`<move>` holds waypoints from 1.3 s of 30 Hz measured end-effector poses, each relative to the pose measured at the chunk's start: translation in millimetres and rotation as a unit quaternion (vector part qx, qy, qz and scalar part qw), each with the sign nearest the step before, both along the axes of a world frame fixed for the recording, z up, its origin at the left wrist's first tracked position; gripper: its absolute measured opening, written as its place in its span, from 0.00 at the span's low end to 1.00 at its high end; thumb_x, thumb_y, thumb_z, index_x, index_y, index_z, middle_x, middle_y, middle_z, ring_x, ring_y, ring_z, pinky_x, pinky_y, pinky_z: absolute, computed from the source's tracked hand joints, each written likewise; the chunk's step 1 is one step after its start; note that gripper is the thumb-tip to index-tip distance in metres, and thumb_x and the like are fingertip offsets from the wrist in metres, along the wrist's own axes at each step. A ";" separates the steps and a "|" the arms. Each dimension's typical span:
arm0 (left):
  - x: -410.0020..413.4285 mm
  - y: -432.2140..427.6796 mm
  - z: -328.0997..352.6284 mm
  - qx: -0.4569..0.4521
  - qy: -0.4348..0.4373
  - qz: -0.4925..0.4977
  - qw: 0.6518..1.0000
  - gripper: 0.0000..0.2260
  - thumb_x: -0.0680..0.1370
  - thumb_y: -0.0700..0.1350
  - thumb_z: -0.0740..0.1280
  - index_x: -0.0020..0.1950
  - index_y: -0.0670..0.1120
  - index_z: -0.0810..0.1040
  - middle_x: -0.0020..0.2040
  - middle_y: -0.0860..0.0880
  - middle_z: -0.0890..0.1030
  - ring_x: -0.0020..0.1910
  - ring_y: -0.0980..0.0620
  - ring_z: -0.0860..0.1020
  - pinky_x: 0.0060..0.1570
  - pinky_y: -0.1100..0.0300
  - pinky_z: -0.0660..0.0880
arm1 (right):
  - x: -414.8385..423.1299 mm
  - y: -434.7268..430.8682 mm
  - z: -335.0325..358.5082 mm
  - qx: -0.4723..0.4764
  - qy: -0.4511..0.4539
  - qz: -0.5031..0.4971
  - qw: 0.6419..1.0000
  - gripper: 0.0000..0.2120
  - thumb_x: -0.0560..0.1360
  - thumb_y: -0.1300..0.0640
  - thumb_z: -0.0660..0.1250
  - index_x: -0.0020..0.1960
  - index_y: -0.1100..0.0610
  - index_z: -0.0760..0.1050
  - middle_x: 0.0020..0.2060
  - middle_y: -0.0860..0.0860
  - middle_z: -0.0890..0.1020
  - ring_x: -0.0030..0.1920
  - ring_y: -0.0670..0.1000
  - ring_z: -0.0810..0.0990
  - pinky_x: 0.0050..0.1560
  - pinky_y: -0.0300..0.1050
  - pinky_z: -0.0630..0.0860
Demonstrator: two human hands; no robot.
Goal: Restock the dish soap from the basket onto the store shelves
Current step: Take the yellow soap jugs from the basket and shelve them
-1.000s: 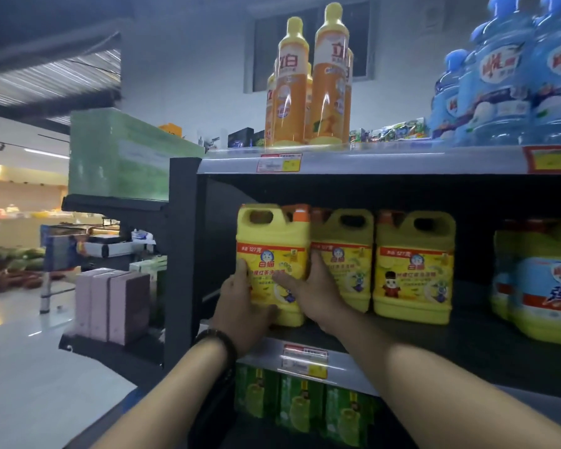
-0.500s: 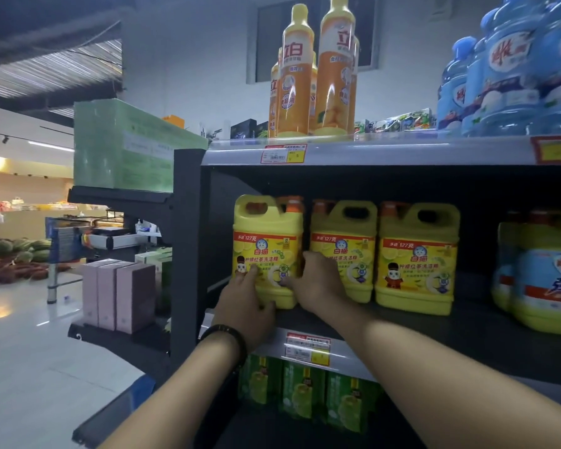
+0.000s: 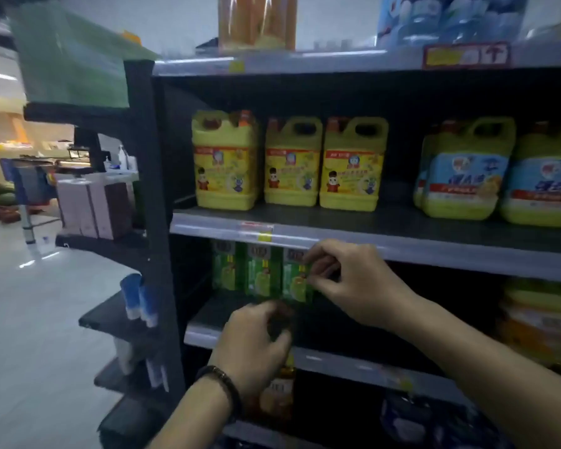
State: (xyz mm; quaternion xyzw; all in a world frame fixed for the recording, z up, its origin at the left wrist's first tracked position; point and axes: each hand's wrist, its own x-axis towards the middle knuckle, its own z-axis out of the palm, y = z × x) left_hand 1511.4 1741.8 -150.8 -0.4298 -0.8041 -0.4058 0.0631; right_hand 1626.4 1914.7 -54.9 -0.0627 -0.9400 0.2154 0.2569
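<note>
Three yellow jugs [image 3: 291,162] of dish soap with orange caps and moulded handles stand side by side at the left end of the middle shelf [image 3: 402,222], close to its front edge. Each label has a red band and a cartoon figure, but the writing is too blurred to read. One shelf down, the right hand [image 3: 353,280] pinches the right edge of a green pack [image 3: 293,280]. The left hand [image 3: 256,345] is curled, and I cannot tell whether it grips anything.
</note>
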 end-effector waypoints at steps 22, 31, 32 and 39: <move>176.6 -16.3 -333.2 -0.240 -0.285 0.040 0.927 0.20 0.78 0.47 0.70 0.69 0.51 0.73 0.62 0.46 0.80 0.61 0.42 0.80 0.54 0.52 0.76 | 252.2 -48.3 -452.7 -0.362 -0.280 -0.209 0.864 0.17 0.76 0.48 0.76 0.62 0.41 0.75 0.58 0.44 0.83 0.59 0.50 0.82 0.57 0.44 0.78; 171.8 -13.1 -348.4 -0.322 -0.351 0.035 0.878 0.17 0.82 0.42 0.65 0.70 0.49 0.69 0.60 0.46 0.80 0.60 0.44 0.79 0.54 0.54 0.73 | 211.0 -59.5 -499.8 -0.196 -0.453 -0.110 0.863 0.41 0.73 0.49 0.78 0.82 0.46 0.63 0.79 0.51 0.65 0.80 0.58 0.66 0.78 0.55 0.66; 171.6 -13.9 -349.2 -0.320 -0.353 0.039 0.878 0.16 0.82 0.42 0.65 0.69 0.49 0.69 0.58 0.47 0.79 0.59 0.44 0.79 0.54 0.54 0.72 | 207.1 -60.1 -506.1 -0.193 -0.454 -0.112 0.863 0.41 0.73 0.51 0.78 0.82 0.46 0.63 0.80 0.51 0.65 0.80 0.58 0.66 0.79 0.56 0.66; 167.6 -30.6 -357.4 -0.350 -0.324 -0.023 0.878 0.17 0.81 0.48 0.68 0.70 0.51 0.75 0.67 0.48 0.81 0.67 0.45 0.78 0.64 0.54 0.74 | 204.2 -59.7 -538.5 -0.187 -0.411 -0.116 0.885 0.42 0.73 0.51 0.79 0.81 0.39 0.64 0.76 0.52 0.70 0.77 0.59 0.70 0.75 0.58 0.71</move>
